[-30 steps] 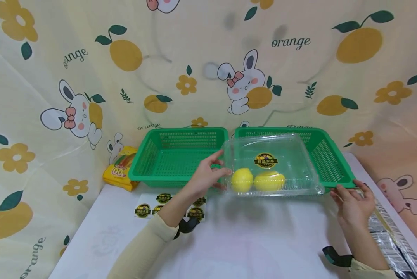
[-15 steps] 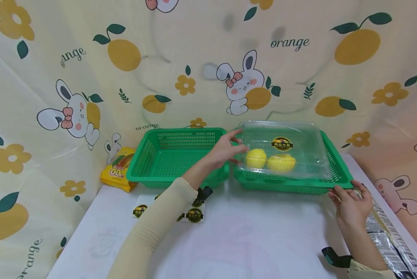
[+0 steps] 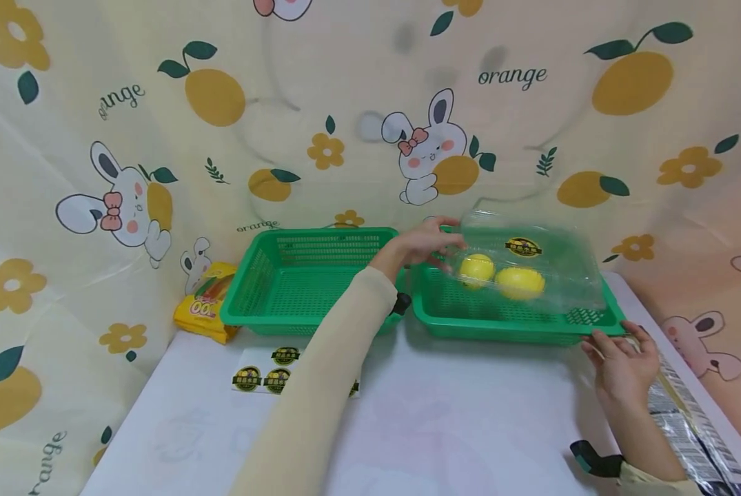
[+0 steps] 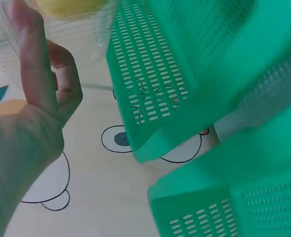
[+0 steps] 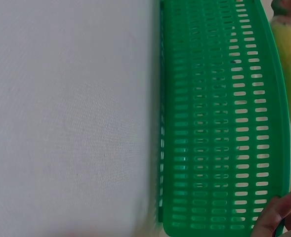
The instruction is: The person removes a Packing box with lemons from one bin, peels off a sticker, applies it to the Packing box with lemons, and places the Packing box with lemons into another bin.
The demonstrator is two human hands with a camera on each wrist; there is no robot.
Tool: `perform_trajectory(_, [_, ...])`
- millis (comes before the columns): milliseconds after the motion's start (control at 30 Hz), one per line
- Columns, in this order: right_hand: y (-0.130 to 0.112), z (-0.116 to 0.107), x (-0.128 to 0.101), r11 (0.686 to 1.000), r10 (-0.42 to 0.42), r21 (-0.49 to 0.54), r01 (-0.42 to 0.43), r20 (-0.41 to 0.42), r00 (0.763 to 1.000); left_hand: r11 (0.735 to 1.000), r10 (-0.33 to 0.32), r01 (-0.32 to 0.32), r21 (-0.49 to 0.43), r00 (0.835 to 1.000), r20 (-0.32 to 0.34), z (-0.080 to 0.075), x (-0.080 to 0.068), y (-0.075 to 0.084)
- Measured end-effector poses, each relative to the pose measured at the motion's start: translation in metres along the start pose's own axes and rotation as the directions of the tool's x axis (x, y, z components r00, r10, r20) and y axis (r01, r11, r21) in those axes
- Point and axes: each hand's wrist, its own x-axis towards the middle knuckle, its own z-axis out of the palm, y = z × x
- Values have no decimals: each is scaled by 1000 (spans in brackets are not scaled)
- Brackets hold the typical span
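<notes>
Clamshell box (image 3: 531, 265), clear thin plastic with two yellow lemons (image 3: 477, 269) inside and a round dark sticker on its lid, has travelled from the table's front edge to above the right green basket (image 3: 506, 324), tilted, carried by the left hand (image 3: 422, 246), whose thumb and fingers pinch its left end. The left wrist view shows that curled grip on ribbed plastic close up (the head view blurs it). Right of the box, the right hand (image 3: 621, 362) rests relaxed fingers against the slotted basket's near corner, fingertips (image 5: 278, 215) touching the rim.
</notes>
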Motion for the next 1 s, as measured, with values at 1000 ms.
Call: perform_trajectory(1000, [0, 0, 2, 999, -24, -29, 24, 6, 1000, 976, -58, 52, -211, 998, -21, 22, 74, -36])
